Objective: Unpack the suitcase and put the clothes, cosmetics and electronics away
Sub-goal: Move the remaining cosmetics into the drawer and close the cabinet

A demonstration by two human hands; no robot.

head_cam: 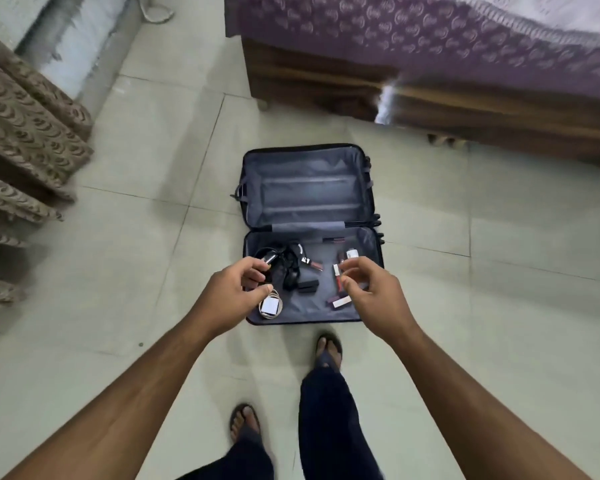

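A dark suitcase (368, 188) lies open on the tiled floor, its grey-lined far half bare. The near half holds black cables and a charger (291, 271), a white adapter with a coiled cord (270, 306), and several lipsticks and small cosmetic tubes (336, 275). Both my arms stretch out over the near half. My left hand (229, 292) hovers over the cables with loosely curled fingers and holds nothing. My right hand (371, 289) hovers over the cosmetics, fingers also relaxed and empty.
A bed with a purple patterned cover (430, 32) on a wooden frame (326, 81) stands beyond the suitcase. A brown patterned curtain (25, 133) hangs at the left. My sandalled feet (328, 351) stand just before the suitcase.
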